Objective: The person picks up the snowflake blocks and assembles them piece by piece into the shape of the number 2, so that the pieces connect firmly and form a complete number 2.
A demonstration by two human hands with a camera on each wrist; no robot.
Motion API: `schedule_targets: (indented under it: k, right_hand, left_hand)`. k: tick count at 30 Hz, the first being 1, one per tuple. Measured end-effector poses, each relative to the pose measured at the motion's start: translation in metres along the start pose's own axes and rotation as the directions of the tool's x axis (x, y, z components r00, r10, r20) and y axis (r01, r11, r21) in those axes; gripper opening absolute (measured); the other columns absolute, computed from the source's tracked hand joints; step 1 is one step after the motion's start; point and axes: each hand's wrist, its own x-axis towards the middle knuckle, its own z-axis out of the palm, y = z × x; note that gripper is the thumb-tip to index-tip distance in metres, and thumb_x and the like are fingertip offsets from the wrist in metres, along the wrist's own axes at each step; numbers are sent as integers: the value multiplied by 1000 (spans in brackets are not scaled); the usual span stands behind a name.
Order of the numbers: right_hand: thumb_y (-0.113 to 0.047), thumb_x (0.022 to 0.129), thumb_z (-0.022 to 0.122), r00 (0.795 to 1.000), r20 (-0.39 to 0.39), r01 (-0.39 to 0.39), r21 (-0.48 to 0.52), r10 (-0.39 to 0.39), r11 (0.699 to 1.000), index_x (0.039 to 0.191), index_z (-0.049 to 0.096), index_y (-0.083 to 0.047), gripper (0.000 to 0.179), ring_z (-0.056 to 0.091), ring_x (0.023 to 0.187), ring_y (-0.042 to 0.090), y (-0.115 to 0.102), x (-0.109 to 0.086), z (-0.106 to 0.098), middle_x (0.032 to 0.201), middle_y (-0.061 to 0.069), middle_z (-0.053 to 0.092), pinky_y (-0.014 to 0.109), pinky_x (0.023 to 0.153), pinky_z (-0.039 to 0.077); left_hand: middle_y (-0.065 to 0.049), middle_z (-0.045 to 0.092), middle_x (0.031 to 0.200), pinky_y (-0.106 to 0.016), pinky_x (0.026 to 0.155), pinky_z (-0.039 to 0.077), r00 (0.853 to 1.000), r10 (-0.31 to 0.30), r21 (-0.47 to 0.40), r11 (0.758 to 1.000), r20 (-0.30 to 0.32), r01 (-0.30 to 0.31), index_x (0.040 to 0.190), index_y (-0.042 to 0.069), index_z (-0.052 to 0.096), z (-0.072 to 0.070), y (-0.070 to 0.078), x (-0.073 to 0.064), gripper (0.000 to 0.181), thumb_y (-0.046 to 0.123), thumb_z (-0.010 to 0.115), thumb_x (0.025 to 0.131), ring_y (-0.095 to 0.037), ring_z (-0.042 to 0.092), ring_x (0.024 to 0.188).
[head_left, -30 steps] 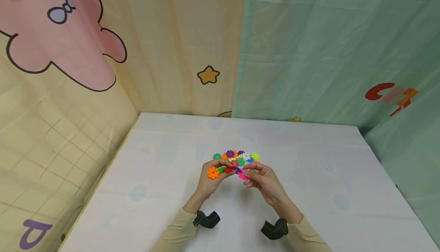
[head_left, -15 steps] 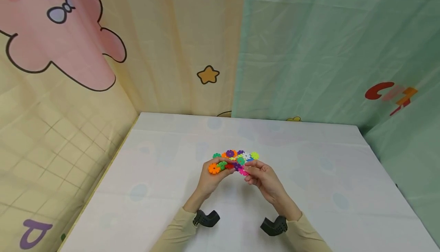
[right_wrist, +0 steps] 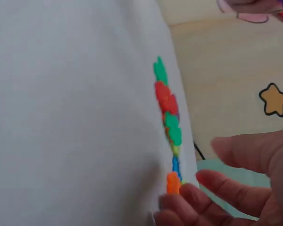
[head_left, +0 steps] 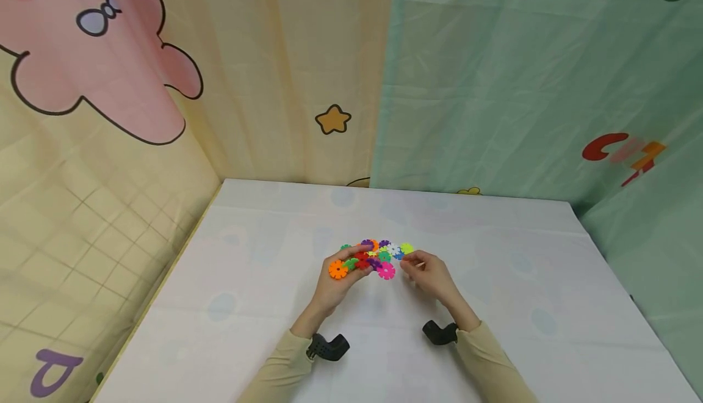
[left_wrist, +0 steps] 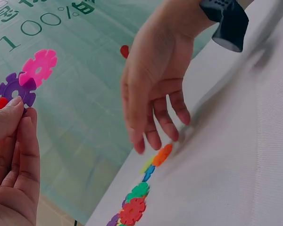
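My left hand [head_left: 329, 287] pinches a chain of joined plastic snowflake discs above the table. The chain runs from an orange disc [head_left: 338, 269] through green, red and purple to a pink disc [head_left: 386, 270] at its right end. In the left wrist view, thumb and fingers grip near the purple disc [left_wrist: 16, 89]. My right hand [head_left: 434, 278] is apart from the chain, its fingers loosely bent with nothing between them. Its fingertips hover by a loose orange disc [right_wrist: 173, 182] at the near end of the pile; contact cannot be told.
Behind the hands, loose discs lie on the white table [head_left: 263, 305], among them a white disc [head_left: 393, 249], a yellow-green disc [head_left: 406, 248] and a green disc [right_wrist: 173, 129]. Printed curtains [head_left: 467, 85] stand behind the table.
My right hand has let go of the pink disc, which stays on the chain, and has moved up and right to the loose discs. The left hand has kept its grip and shifted slightly.
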Motion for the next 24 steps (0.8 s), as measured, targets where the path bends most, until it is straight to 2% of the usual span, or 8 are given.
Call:
schedule_targets:
  k: [2,4,5,9,14,17,20,24]
  right_hand:
    - [-18,85,71,999,-31,30,-183,-37,983,101,67,0,24,55,71,21,6,4,2,84,7,58,31,61,47]
    - [-19,81,75,996,-44,56,-294,-72,954,103,67,2,31,50,73,21,10,8,4,86,8,55,33,63,44]
    - [-19,80,76,996,-46,58,-315,-76,947,104,67,2,34,49,74,21,11,9,5,86,9,53,33,64,44]
    - [-15,78,78,992,-56,85,-333,-110,939,100,65,5,33,50,76,24,10,13,8,88,12,52,38,68,46]
    - [-7,78,76,993,-48,84,-328,-105,941,90,65,3,19,51,77,24,11,17,8,85,11,53,38,69,47]
    - [-6,78,76,994,-57,76,-310,-98,948,92,64,4,20,50,76,24,13,17,7,82,9,53,37,68,46]
    - [-10,78,77,995,-84,35,-276,-60,960,96,62,4,27,49,71,23,15,17,5,76,7,53,34,64,43]
    - [-17,78,79,992,-119,-58,-247,29,967,97,58,3,35,48,66,22,16,15,1,72,6,53,30,58,40]
  left_hand:
    - [-18,56,125,-29,87,50,1000,-10,11,1000,5,10,125,-8,55,0,0,0,39,-7,63,87,-29,55,110]
    - [-18,56,126,-29,88,50,1000,-15,16,1000,11,15,126,-7,56,0,1,1,40,-9,63,86,-34,52,113]
    - [-19,56,127,-29,88,50,1000,-15,15,1000,15,15,126,-7,55,0,1,1,40,-10,62,86,-36,51,114]
    - [-19,55,128,-29,88,49,1000,-26,12,1000,18,26,126,-6,55,0,1,1,41,-10,63,86,-38,50,115]
    - [-17,52,128,-31,89,49,999,-47,-12,999,-10,47,125,-1,58,1,3,0,37,-1,64,88,-30,55,110]
    - [-17,52,128,-30,89,49,998,-52,-43,998,-25,51,125,0,57,1,2,1,36,3,65,90,-25,57,106]
    - [-15,54,127,-26,85,50,997,-64,-71,996,-33,62,126,-2,55,0,2,0,37,4,63,91,-20,58,100]
    - [-12,55,125,-21,79,49,997,-74,-103,992,-30,71,129,-6,50,0,3,0,39,1,60,92,-16,56,92]
